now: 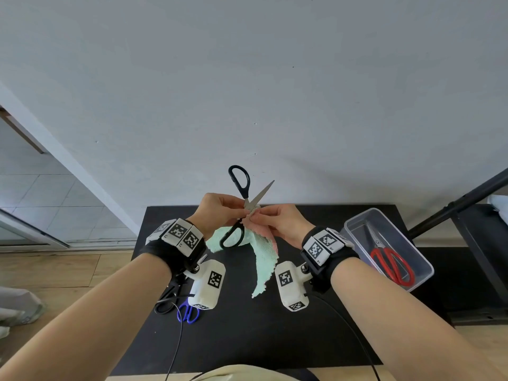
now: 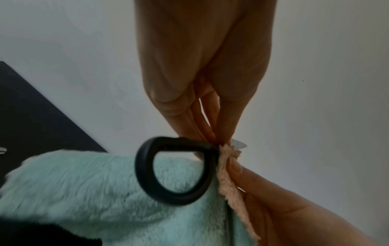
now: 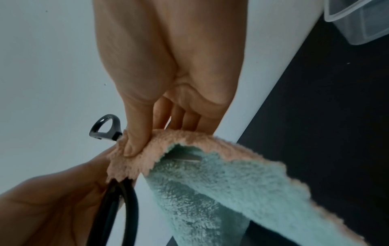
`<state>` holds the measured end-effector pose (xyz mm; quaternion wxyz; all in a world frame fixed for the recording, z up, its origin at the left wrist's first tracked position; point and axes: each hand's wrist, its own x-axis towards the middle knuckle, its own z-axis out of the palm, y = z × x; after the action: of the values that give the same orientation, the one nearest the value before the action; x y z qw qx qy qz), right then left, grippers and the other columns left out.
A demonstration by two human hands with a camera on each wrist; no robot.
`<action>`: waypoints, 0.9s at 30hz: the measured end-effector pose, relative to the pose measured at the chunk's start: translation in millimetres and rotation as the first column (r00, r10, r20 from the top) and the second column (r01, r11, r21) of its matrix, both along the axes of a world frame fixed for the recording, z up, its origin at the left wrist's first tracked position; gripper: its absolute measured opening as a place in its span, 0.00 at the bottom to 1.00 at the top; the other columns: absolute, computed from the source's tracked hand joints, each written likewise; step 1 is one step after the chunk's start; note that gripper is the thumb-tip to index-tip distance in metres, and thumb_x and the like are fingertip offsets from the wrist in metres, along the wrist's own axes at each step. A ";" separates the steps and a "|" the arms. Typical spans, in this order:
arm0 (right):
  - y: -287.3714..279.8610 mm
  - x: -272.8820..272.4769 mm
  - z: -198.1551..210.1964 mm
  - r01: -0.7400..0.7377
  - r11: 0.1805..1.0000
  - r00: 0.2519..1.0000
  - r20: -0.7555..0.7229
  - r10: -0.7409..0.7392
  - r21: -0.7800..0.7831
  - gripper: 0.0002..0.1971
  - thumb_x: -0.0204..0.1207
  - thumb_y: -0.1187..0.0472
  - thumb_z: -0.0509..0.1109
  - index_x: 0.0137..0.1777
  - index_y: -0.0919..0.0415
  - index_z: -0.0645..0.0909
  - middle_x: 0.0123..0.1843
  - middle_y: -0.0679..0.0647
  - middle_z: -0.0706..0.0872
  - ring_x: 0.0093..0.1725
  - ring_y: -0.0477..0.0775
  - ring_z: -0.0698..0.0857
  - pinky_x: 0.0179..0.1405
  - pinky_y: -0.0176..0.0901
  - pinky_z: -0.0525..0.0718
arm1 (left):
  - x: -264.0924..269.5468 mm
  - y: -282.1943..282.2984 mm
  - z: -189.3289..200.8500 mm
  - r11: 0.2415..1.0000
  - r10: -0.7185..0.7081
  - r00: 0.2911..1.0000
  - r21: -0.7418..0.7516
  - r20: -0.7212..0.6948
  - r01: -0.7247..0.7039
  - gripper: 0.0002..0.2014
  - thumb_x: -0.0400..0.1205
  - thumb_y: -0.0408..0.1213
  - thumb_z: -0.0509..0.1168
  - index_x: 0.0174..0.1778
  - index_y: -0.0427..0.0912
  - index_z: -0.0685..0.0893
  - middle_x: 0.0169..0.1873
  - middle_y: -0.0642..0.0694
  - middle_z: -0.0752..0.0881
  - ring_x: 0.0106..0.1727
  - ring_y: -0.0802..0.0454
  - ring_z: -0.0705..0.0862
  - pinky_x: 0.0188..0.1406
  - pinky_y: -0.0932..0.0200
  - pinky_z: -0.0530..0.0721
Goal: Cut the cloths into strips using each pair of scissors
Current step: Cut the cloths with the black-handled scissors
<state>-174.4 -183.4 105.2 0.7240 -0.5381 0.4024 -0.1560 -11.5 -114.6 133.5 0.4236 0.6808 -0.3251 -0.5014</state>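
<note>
Holding one item aloft above a black tabletop (image 1: 247, 339): a fluffy two-sided cloth, mint green on one face and peach pink on the other (image 1: 261, 259), with a pair of black-handled scissors with steel blades (image 1: 242, 204) spread wide at its top edge. Left hand (image 1: 217, 213): fingertips gathered in a pinch at the scissors' pivot, where the cloth edge meets the blades; no finger passes through either handle loop, one loop standing up above the hands, the other hanging in front of the green face. Right hand (image 1: 283, 221): thumb and fingers pinching the pink edge of the cloth just beside the blades; the wrist view shows one steel blade lying inside the fold between pink and green. Cloth position: raised clear of the table, its lower part hanging down between the two wrists. Other stock: red-handled scissors (image 1: 390, 259) lying in a clear plastic tub (image 1: 423, 279) at the right; blue-handled scissors (image 1: 188, 312) and what looks like a further dark-handled pair (image 1: 165, 301) on the table at the left. Step in hand, as judged: seating the cloth edge in the open blades, or freeing it from them; which of the two cannot be told. Next move calls for: a proper grip through both loops, the cloth drawn taut by the other hand, blades kept off the pinching fingertips.
</note>
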 end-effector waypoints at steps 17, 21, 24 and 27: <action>-9.3 -11.4 -7.1 -0.132 0.963 0.968 -0.240 0.075 -0.233 0.09 0.75 0.54 0.75 0.47 0.60 0.90 0.48 0.71 0.88 0.43 0.51 0.83 0.50 0.43 0.82 | 3.2 1.3 -13.1 0.985 0.163 0.982 0.065 -0.100 -0.157 0.12 0.73 0.23 0.74 0.50 0.25 0.85 0.42 0.32 0.89 0.35 0.47 0.90 0.49 0.54 0.89; -14.6 -33.9 -18.8 -0.085 0.971 0.965 -0.261 0.024 -0.223 0.12 0.77 0.54 0.73 0.46 0.63 0.90 0.42 0.73 0.87 0.40 0.56 0.82 0.46 0.44 0.81 | 17.5 3.3 -12.3 0.965 0.262 0.950 0.073 -0.172 -0.253 0.11 0.74 0.21 0.72 0.51 0.27 0.84 0.39 0.32 0.88 0.32 0.49 0.90 0.41 0.59 0.90; -15.5 -44.0 -20.5 0.016 0.986 0.980 -0.192 -0.049 -0.167 0.12 0.75 0.58 0.75 0.52 0.67 0.88 0.45 0.60 0.90 0.45 0.51 0.86 0.48 0.39 0.83 | 27.1 4.8 -11.3 0.962 0.273 0.946 0.080 -0.177 -0.263 0.10 0.74 0.21 0.72 0.50 0.28 0.84 0.39 0.33 0.88 0.32 0.49 0.90 0.41 0.59 0.90; -11.6 -36.8 -12.4 0.053 0.986 0.992 -0.105 -0.070 -0.158 0.13 0.74 0.55 0.75 0.53 0.62 0.89 0.45 0.51 0.92 0.45 0.44 0.87 0.47 0.35 0.82 | 25.3 5.6 -10.2 0.977 0.207 0.962 0.080 -0.179 -0.196 0.13 0.74 0.21 0.73 0.53 0.25 0.84 0.39 0.34 0.89 0.34 0.49 0.90 0.43 0.59 0.90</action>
<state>-211.2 -195.0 92.9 0.6516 -0.5878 0.4449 -0.1791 13.8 -109.0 123.3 0.4798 0.6731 -0.1974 -0.5270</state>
